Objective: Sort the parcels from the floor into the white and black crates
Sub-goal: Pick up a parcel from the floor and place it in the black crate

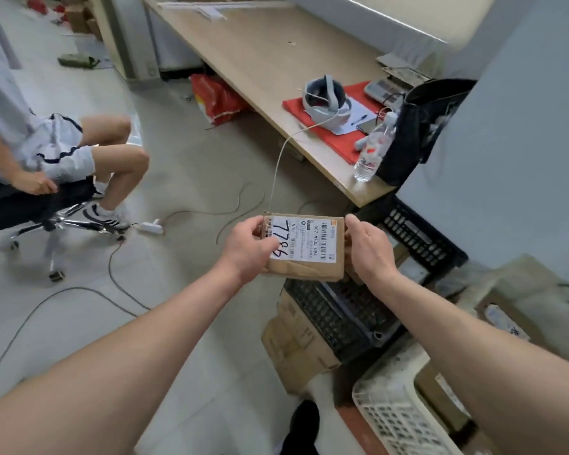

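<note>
- The parcel (306,249) is a flat brown box. It has a white label (316,234) on top, with bar codes and big black numbers written by hand.
- It is up in the air, held flat between two hands. It hangs over the near left part of the black crate (335,313).
- The left hand (247,251) holds the parcel's left side. The thumb is on the far corner, and the fingers (271,246) curl over the edge of the label.
- The right hand (370,252) holds the right side. Its thumb sits on the top far corner. The other fingers go under the box, so I cannot tell how they lie.
- The black crate stands on the floor by the wall.
- The white crate (391,418) stands just beside it, closer to the person. A brown box shows inside it.
- More brown cardboard boxes (293,343) lie on the floor against the black crate's left side.
- Past the hands is a long counter (260,60). On it a white headset (326,100) lies on a red mat (339,142).
- A water bottle (372,152) stands near the counter's edge, next to a black bag (418,133).
- A thin white cord (278,165) hangs from the headset down past the counter's edge.
- Far to the left, another person (63,149) sits on a chair with wheels.
- Dark cables and a white power strip (150,226) lie on the floor.
</note>
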### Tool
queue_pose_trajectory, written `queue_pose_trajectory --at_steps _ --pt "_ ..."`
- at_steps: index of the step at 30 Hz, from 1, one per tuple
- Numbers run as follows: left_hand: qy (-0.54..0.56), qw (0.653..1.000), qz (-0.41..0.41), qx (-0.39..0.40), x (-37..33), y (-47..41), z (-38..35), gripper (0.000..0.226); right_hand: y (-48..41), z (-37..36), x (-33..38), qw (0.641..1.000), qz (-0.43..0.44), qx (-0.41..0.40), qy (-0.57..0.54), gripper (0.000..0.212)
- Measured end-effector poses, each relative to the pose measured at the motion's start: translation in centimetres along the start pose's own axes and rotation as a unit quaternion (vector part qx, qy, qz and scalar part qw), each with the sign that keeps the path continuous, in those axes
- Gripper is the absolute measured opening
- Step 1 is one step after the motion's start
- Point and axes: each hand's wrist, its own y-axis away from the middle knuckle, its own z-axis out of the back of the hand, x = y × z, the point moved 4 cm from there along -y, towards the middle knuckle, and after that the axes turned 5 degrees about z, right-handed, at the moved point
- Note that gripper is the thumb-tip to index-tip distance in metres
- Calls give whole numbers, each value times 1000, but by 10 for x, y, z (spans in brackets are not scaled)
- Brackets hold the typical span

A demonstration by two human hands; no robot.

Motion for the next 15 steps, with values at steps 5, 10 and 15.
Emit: queue_pose_trajectory --at_steps 5,10,15 --pt "-27 996 -15 82 -24 -27 -66 30 -18 42 -49 996 -66 -36 -50 65" --pt "-62 990 -1 130 -43 -63 -124 33 -56 59 -101 986 -126 -47 -99 57" --pt "-109 981 53 150 -45 -99 -171 33 -93 56 -153 974 -188 -27 -121 48"
